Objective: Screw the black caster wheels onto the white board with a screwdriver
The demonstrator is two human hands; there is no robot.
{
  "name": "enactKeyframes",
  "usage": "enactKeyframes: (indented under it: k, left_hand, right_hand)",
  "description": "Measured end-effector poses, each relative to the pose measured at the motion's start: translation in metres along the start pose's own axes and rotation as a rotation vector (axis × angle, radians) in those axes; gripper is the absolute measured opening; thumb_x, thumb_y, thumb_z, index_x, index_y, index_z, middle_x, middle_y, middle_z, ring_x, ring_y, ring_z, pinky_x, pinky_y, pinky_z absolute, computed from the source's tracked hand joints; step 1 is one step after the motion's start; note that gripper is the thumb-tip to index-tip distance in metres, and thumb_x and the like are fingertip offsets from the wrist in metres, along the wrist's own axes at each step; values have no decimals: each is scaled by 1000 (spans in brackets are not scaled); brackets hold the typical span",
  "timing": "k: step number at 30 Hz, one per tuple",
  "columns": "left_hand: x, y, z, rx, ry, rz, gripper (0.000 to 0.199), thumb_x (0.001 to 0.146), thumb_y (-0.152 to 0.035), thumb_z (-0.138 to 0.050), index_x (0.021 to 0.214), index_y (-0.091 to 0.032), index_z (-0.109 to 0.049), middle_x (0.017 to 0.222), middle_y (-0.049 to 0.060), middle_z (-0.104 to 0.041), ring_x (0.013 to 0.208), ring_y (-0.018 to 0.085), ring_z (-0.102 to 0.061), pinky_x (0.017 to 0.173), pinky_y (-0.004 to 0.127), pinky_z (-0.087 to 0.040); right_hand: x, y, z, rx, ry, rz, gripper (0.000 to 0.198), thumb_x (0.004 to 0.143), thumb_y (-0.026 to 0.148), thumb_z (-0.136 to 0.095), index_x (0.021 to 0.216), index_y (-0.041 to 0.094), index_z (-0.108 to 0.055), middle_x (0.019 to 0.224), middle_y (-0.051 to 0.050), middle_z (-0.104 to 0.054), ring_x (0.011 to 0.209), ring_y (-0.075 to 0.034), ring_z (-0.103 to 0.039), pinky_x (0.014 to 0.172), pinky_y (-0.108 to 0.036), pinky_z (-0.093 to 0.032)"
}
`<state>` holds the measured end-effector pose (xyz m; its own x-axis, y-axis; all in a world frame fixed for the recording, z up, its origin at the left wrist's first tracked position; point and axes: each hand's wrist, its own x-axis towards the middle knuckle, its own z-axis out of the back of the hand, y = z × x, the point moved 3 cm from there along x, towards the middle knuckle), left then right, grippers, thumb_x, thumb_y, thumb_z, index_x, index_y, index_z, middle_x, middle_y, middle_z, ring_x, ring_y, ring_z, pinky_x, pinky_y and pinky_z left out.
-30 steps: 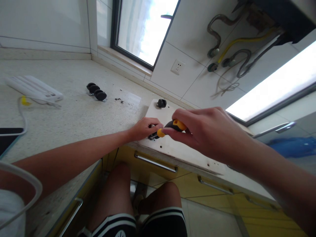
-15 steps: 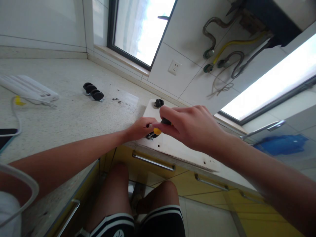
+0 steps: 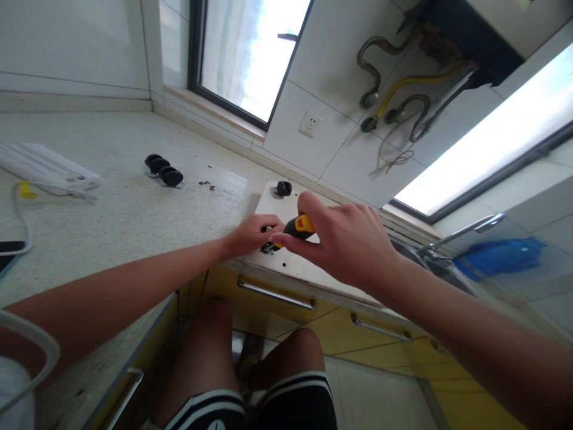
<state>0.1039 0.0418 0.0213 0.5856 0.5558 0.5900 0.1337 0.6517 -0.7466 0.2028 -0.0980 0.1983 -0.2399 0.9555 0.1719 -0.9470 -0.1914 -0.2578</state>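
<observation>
A white board (image 3: 308, 269) lies on the counter's front edge. My right hand (image 3: 349, 242) grips a screwdriver with a yellow and black handle (image 3: 299, 226), its tip pointing down at the board. My left hand (image 3: 249, 233) pinches a small dark metal-and-plastic fitting (image 3: 267, 246) against the board just under the screwdriver; most of that part is hidden by my fingers. A black caster wheel (image 3: 283, 189) stands at the board's far corner.
Two more black casters (image 3: 163, 171) and a few small screws (image 3: 206, 184) lie on the speckled counter (image 3: 125, 215). A white power strip (image 3: 49, 169) and a phone (image 3: 6, 249) are at the left. A sink tap (image 3: 474, 230) is at the right; yellow drawers (image 3: 277, 301) sit below.
My right hand has turned on the screwdriver, so more of the yellow handle shows again. The view has drifted slightly; both hands stay at the same spot on the board.
</observation>
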Motion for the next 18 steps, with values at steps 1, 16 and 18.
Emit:
enactKeyframes:
  k: [1,16,18]
  left_hand:
    - [0,0,0,4,-1,4,50,101,-60,-61,74,-18,-64,77,3,-68,75,18,-59,67,29,-46]
    - [0,1,1,-4,-1,12,45,99,-54,-61,72,-19,-64,76,3,-68,74,18,-61,67,29,-47]
    - [0,2,1,-5,-2,13,46,99,-55,-62,70,-19,-63,74,2,-66,73,17,-60,66,28,-46]
  right_hand:
    - [0,1,2,-2,-10,40,51,107,74,-52,117,25,-60,86,-2,-74,66,-17,-53,64,-32,-20]
    - [9,2,10,-12,71,74,47,107,71,-55,126,28,-63,87,-2,-76,70,-19,-58,66,-33,-23]
    - [8,1,16,46,136,174,37,108,62,-60,131,34,-61,96,-1,-78,75,-19,-62,67,-32,-27]
